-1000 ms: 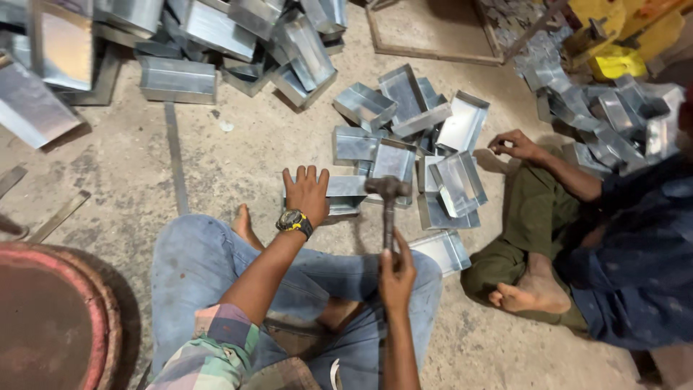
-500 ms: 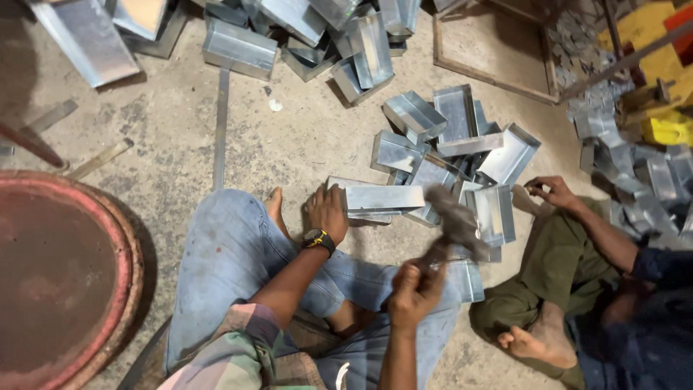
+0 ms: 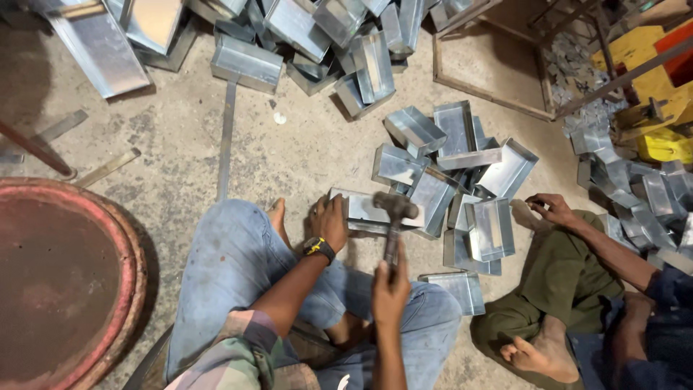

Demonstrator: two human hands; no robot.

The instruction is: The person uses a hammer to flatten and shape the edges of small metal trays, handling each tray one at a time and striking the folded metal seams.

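Concrete floor, rough and dusty, with folded sheet-metal parts scattered over it; person seated on it in blue jeans, legs folded

Right hand: grip clamped round the handle of a hammer, handle pointing away from the body, dark head over the near end of a metal box

Left hand: fingers spread and pressed flat on the left end of the same metal box, grip apart, not closed round it; black wristwatch with yellow trim on the wrist

Metal box: shiny, rectangular, lying on the floor just ahead of the knees, between the two hands

Pile of metal boxes: same kind, open trays, some tilted, some stacked, just beyond and right of the hammer head

Second heap of boxes: along the top edge, well apart from the hands

Round rust-red lid: left edge, on the floor beside the left knee

Co-worker's hand: at right, above an olive-green trouser leg, bare foot below

Yellow containers: top right corner
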